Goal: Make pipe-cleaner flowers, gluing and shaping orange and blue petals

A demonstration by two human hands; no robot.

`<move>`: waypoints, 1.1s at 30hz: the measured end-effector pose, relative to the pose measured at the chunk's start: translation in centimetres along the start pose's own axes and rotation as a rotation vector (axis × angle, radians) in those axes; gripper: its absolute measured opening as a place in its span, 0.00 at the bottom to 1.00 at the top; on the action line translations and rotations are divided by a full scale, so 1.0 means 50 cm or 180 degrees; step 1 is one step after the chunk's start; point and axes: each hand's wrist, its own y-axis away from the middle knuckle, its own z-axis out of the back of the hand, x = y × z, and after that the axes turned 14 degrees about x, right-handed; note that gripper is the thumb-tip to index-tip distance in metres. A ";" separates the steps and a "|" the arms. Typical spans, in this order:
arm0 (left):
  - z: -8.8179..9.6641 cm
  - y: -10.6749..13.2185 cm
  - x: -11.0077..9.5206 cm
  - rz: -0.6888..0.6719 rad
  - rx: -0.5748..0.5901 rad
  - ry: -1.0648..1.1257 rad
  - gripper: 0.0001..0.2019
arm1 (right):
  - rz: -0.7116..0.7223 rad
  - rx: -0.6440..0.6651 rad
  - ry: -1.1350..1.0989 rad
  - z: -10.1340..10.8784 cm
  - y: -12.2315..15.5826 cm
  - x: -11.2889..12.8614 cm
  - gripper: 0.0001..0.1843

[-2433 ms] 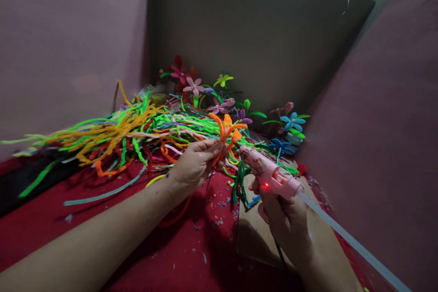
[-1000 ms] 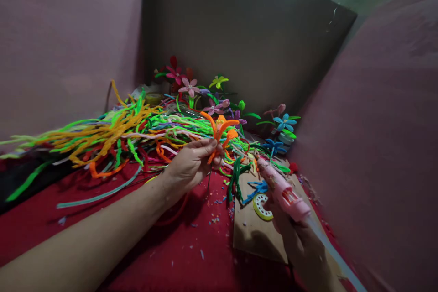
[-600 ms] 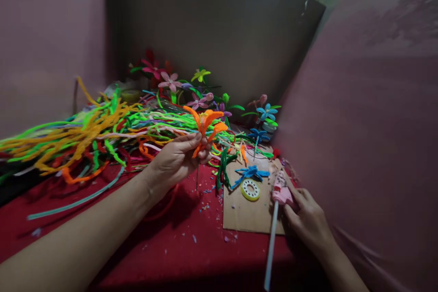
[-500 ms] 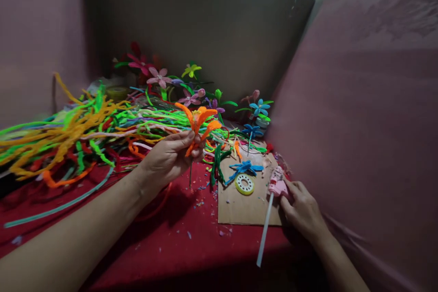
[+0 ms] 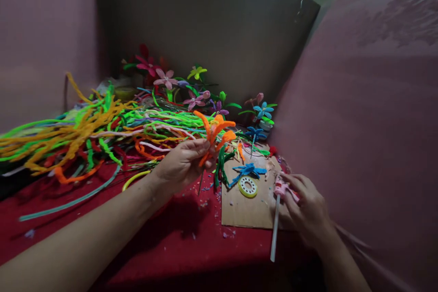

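Note:
My left hand (image 5: 183, 164) is closed, pinching an orange pipe-cleaner flower (image 5: 214, 134) at its base. The flower's petals point up, and its thin stem hangs below my fingers. At the right, my right hand (image 5: 310, 207) has its fingers around a pink glue gun (image 5: 279, 188); part of the gun is hidden behind them. A whitish glue stick (image 5: 275, 232) juts from the gun towards me. Left of the gun, a blue pipe-cleaner piece (image 5: 251, 170) and a white disc with holes and a yellow rim (image 5: 242, 187) lie on a cardboard sheet (image 5: 239, 216).
Loose pipe cleaners (image 5: 78, 132) in many colours are heaped across the left of the red cloth (image 5: 153, 255). Several finished flowers (image 5: 165, 79) stand behind them. A blue flower (image 5: 263, 110) stands at the back right. Pink fabric (image 5: 359, 146) hangs along the right side.
My right hand has moved its fingers further over the glue gun, and the gun has turned a little. The orange flower, still in my left hand, appears further right and slightly lower.

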 end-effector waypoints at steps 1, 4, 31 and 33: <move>-0.004 0.002 0.004 0.0006 0.0055 0.0014 0.04 | 0.0164 0.0132 -0.0692 -0.002 -0.007 0.039 0.15; -0.015 0.008 0.016 0.0082 0.0205 -0.0029 0.05 | 0.0069 0.0715 -0.2458 -0.024 -0.037 0.149 0.13; -0.060 0.015 0.015 -0.0126 -0.0502 -0.2215 0.07 | 0.0134 -0.0360 -0.3742 -0.061 -0.097 0.268 0.02; -0.058 0.015 0.016 -0.0091 -0.0519 -0.2214 0.08 | 0.0140 -0.0380 -0.3764 -0.065 -0.099 0.266 0.01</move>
